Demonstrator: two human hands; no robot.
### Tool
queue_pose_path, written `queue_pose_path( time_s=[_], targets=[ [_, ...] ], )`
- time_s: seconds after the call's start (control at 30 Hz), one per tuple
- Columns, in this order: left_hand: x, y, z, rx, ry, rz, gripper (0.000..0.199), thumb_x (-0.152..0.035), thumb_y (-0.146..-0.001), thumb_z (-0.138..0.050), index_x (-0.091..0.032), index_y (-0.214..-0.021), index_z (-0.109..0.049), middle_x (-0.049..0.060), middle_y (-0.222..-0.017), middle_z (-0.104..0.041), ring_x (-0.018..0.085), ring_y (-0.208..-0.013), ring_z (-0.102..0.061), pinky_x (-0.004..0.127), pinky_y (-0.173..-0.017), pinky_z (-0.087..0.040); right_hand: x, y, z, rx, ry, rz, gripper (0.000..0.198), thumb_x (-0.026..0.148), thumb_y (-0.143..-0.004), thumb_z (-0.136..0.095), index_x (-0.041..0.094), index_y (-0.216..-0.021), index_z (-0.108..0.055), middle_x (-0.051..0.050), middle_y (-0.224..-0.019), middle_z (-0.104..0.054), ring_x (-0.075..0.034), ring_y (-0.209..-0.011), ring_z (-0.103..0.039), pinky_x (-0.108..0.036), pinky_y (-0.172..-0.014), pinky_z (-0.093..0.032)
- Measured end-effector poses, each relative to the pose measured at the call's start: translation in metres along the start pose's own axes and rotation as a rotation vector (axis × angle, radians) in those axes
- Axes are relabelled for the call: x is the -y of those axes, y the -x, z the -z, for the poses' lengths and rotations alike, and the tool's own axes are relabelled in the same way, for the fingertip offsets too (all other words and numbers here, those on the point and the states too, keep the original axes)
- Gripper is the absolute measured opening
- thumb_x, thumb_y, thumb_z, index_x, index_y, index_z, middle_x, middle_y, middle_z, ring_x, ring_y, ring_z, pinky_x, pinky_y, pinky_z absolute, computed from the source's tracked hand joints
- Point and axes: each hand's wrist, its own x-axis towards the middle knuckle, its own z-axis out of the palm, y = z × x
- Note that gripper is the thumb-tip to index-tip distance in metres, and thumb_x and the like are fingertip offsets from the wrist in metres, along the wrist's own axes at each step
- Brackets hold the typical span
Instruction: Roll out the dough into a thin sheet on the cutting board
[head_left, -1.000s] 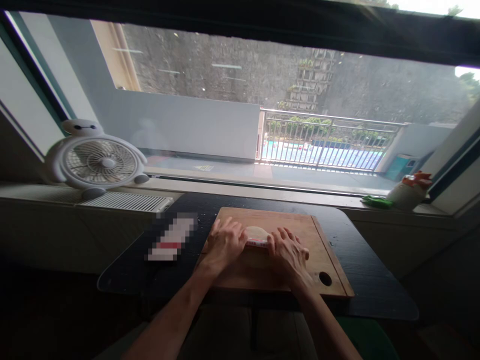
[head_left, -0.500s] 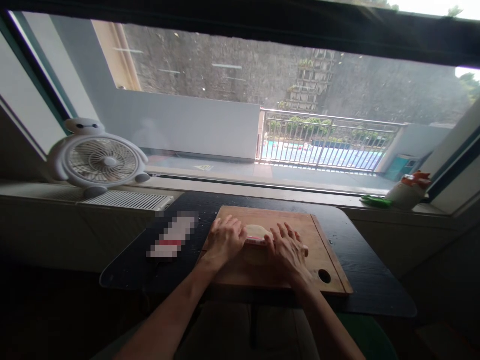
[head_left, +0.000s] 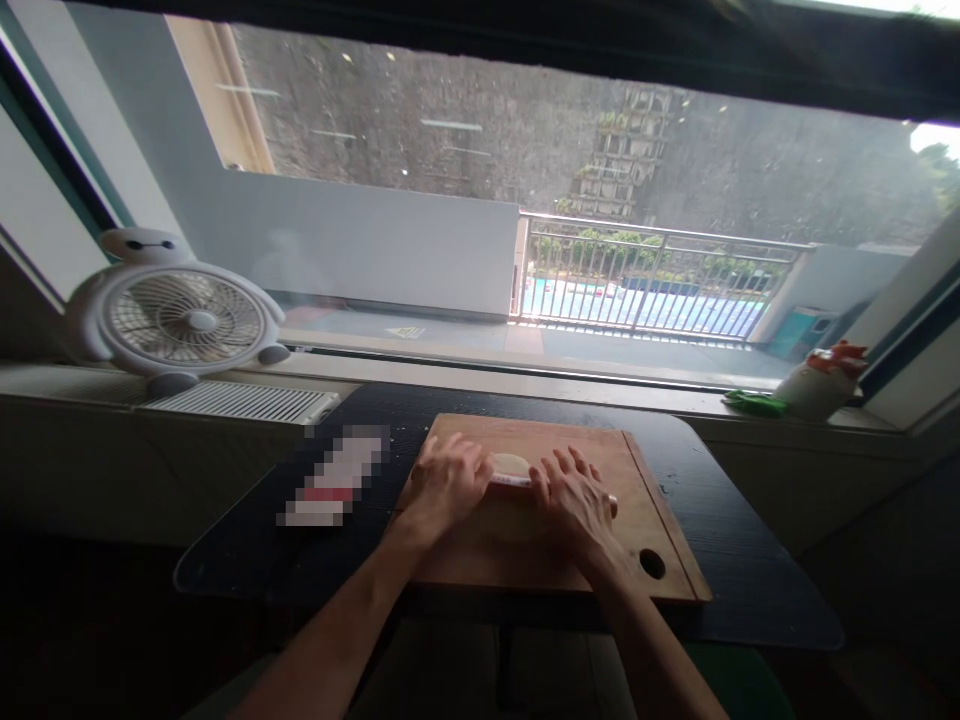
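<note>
Both of my hands rest on a rolling pin (head_left: 511, 480) that lies crosswise on a wooden cutting board (head_left: 495, 565). My left hand (head_left: 454, 475) covers the left part of the pin, its fingers bent over it. Over the right part lies my right hand (head_left: 574, 490), fingers somewhat apart, and the pin's end pokes out beyond it. A pale, flattened piece of dough (head_left: 511, 464) shows on the far side of the pin, between the hands. The pin hides part of the dough.
The board stands on a dark table (head_left: 735, 520). Left of it lies a pixelated item (head_left: 341, 480). Beyond, by the window, are a white character-shaped fan (head_left: 196, 320) and a white-and-orange object (head_left: 821, 382) with a green thing beside it. The board has a round hole at its near right.
The view has shifted slightly, with the fan and the pixelated item further left. Less dough shows beyond the rolling pin. Both hands remain on the pin.
</note>
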Motion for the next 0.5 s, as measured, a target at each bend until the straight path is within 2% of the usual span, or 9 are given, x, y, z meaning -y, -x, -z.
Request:
queue_pose_path(
  time_s=[0.13,0.23,0.33,0.5],
  targets=[
    [-0.001,0.044,0.006,-0.104,0.038,-0.071,0.034,-0.036,-0.088,-0.035,-0.024,-0.108,-0.060,0.005,-0.116,-0.061,0.023,-0.118,-0.045,0.041,-0.104,-0.024,0.010,0.041,0.003,-0.089,0.017,0.035,0.041,0.039,-0.092,-0.030,0.022,-0.124,-0.049,-0.006,-0.131,-0.047,-0.022,-0.126,-0.033,-0.039,-0.105,-0.018],
    [0.000,0.052,0.007,-0.117,0.051,-0.061,0.033,-0.035,-0.087,-0.036,-0.025,-0.109,-0.059,0.005,-0.117,-0.060,0.023,-0.119,-0.044,0.041,-0.105,-0.024,0.012,0.057,0.002,-0.123,0.025,0.052,0.046,0.039,-0.091,-0.032,0.020,-0.132,-0.041,-0.006,-0.138,-0.039,-0.023,-0.129,-0.028,-0.040,-0.107,-0.016],
    [-0.002,0.033,0.007,-0.087,0.045,-0.081,0.031,-0.033,-0.088,-0.035,-0.025,-0.097,-0.063,0.004,-0.110,-0.063,0.022,-0.115,-0.047,0.041,-0.103,-0.026,0.010,0.056,0.001,-0.114,0.026,0.058,0.046,0.039,-0.091,-0.032,0.019,-0.131,-0.042,-0.007,-0.137,-0.041,-0.023,-0.128,-0.031,-0.040,-0.107,-0.017],
    [-0.010,-0.035,-0.012,0.058,0.052,0.005,0.032,-0.034,-0.084,-0.039,-0.020,-0.071,-0.065,0.008,-0.086,-0.067,0.023,-0.090,-0.058,0.040,-0.088,-0.038,0.000,0.031,0.000,-0.087,0.046,0.033,0.041,0.039,-0.092,-0.031,0.019,-0.121,-0.052,-0.007,-0.129,-0.049,-0.024,-0.124,-0.035,-0.039,-0.104,-0.021]
  ],
)
